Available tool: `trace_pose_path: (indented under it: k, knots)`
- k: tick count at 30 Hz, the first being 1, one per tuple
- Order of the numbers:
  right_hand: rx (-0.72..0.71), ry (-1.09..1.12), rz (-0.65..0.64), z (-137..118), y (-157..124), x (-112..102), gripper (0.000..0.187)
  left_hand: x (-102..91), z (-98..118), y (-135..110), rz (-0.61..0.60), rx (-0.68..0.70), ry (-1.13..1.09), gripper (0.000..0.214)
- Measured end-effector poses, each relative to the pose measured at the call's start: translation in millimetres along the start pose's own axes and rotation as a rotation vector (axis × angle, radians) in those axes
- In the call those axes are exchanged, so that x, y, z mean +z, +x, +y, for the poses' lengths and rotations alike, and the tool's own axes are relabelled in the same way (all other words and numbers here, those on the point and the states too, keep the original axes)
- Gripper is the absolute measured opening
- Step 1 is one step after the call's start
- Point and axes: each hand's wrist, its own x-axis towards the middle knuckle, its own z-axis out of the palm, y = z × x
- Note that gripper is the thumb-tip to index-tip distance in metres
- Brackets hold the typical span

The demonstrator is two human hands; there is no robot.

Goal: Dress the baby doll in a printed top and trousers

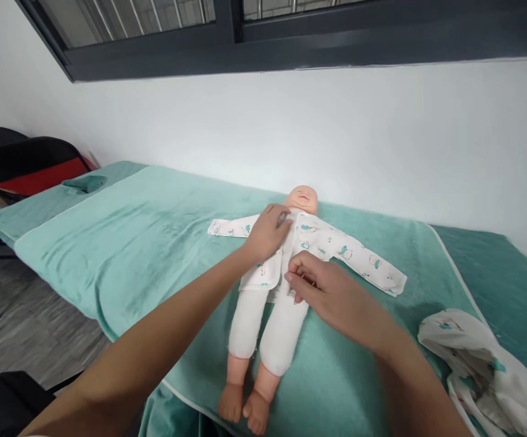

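A baby doll [304, 195] lies on its back on a teal cover, its head toward the wall. It wears a white baby shirt [318, 237] with a teal animal print, both sleeves spread sideways, and plain white leggings [247, 321]. The shirt's front panels meet loosely down the middle. My left hand [270, 230] rests on the upper chest by the neckline, thumb and fingers apart. At the lower front edge of the shirt, my right hand [320, 288] is closed in a pinch on the fabric; its fingertips partly hide the hem.
The teal cover [122, 224] spreads over a long bed against the white wall [290, 127]. A crumpled printed baby garment [495, 370] lies at the right front. Black chairs [31, 158] stand at the left, and a dark-framed window [231, 36] is above.
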Motion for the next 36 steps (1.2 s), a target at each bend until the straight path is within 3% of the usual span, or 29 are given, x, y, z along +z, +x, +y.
trace_pose_path:
  k: [3,5,8,13,16,19,21,25,28,32,36]
  knots:
    - [-0.047,0.104,-0.050,8.1,1.5,-4.8,0.019,-13.0,-19.6,-42.2,0.061,-0.001,-0.020,0.024]
    - [-0.019,0.015,0.043,16.3,3.7,-10.0,0.021,-23.1,-36.4,-76.7,0.093,-0.085,-0.057,0.025]
    - [0.050,-0.134,0.217,28.2,9.0,-17.9,0.028,-36.8,-55.7,-127.8,0.051,-0.187,-0.061,0.028]
    - [0.169,-0.272,0.465,51.3,17.3,-6.5,0.033,-46.5,-55.8,-177.1,-0.055,-0.183,0.008,0.033]
    - [0.178,-0.123,0.665,77.5,5.7,21.4,0.032,-45.4,-47.5,-181.9,-0.103,-0.165,0.153,0.042]
    - [0.243,0.054,0.623,101.5,-22.8,52.1,0.033,-42.3,-42.7,-177.9,-0.103,-0.183,0.240,0.039]
    - [0.215,0.088,0.593,107.6,-41.7,68.3,0.031,-39.0,-41.5,-173.8,-0.097,-0.186,0.272,0.030]
    - [0.176,-0.127,0.559,97.3,-52.7,87.3,0.035,-29.4,-40.3,-166.1,-0.046,-0.155,0.305,0.013]
    - [0.235,-0.264,0.629,86.4,-42.6,91.4,0.030,-24.1,-39.1,-163.8,-0.013,-0.118,0.299,0.014]
    - [0.348,-0.179,0.717,77.9,-40.3,92.5,0.029,-24.3,-37.2,-168.5,0.029,-0.118,0.272,0.017]
    - [0.458,-0.021,0.767,68.2,-57.0,102.7,0.032,-27.1,-36.1,-176.1,0.174,-0.178,0.252,0.016]
